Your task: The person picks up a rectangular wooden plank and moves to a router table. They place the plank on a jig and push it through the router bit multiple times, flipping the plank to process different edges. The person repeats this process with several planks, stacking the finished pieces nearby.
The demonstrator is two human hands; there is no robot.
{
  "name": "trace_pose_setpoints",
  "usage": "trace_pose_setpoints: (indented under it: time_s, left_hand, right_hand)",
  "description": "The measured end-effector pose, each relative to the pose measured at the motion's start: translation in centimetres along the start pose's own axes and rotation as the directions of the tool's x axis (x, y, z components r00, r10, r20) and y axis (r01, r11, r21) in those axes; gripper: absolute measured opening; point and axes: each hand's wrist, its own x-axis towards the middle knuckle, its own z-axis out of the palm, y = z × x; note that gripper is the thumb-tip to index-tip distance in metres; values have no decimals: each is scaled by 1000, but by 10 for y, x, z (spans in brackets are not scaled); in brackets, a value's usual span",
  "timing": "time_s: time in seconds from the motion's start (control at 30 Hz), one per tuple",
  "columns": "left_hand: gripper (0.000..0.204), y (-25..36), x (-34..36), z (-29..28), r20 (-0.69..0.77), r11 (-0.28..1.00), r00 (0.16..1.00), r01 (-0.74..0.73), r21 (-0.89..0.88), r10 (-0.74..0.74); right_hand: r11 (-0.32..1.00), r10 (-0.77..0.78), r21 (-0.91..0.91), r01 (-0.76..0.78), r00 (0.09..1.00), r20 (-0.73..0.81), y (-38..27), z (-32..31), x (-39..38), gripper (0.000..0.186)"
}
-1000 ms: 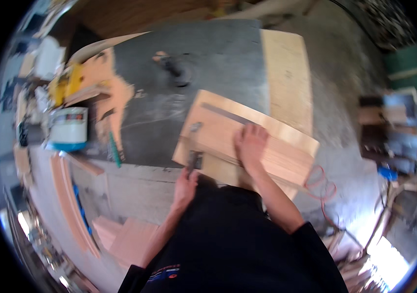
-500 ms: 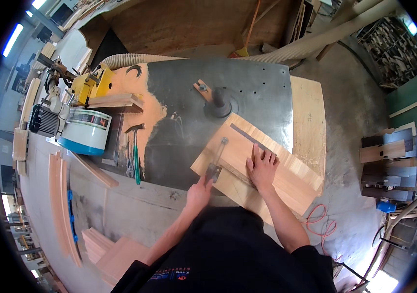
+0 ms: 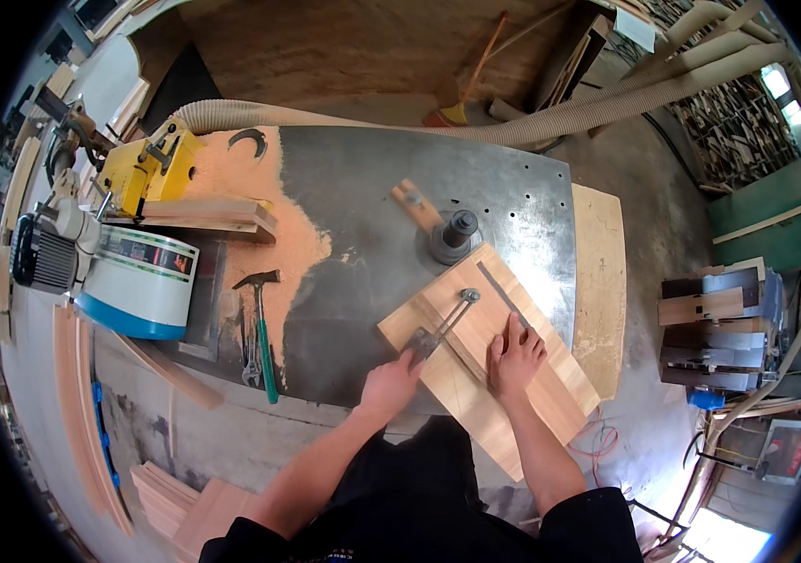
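My left hand point(image 3: 391, 385) is closed on the metal handle of a toggle clamp point(image 3: 427, 342) mounted on a wooden board assembly point(image 3: 550, 394). My right hand point(image 3: 516, 361) rests on that assembly with fingers bent and apart, beside a dark narrow strip point(image 3: 497, 286). The board lies angled against a dark spindle point(image 3: 461, 228) on the metal machine table point(image 3: 353, 159). A small wooden piece with a bolt point(image 3: 411, 200) sits beside the spindle.
Left: hammer point(image 3: 263, 357), wrenches point(image 3: 249, 366), sawdust point(image 3: 297, 244), yellow feeder point(image 3: 137, 174), white-and-teal machine point(image 3: 137, 281). Behind: ribbed hose point(image 3: 607, 108), broom point(image 3: 447, 114). Right: stacked panels point(image 3: 715, 338), red cord point(image 3: 597, 441). Lower left: pale boards point(image 3: 203, 516).
The view has shifted, showing more of the machine table's back and the hose. My hands stay on the clamp and board, which show little visible movement relative to the table.
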Motion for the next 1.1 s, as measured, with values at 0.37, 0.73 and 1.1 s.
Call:
trace_pose_setpoints:
  time_s: [0.37, 0.73, 1.1]
  left_hand:
    - [40, 15, 58, -23, 155, 996, 985, -80, 30, 74]
    - [36, 43, 92, -24, 213, 983, 973, -116, 141, 85]
    - [37, 84, 97, 1, 85, 986, 993, -99, 132, 88]
  right_hand:
    - [987, 105, -116, -113, 992, -69, 7, 12, 25, 58]
    - [982, 146, -106, -155, 986, -83, 24, 6, 41, 59]
    - [986, 138, -92, -142, 989, -49, 63, -7, 69, 57]
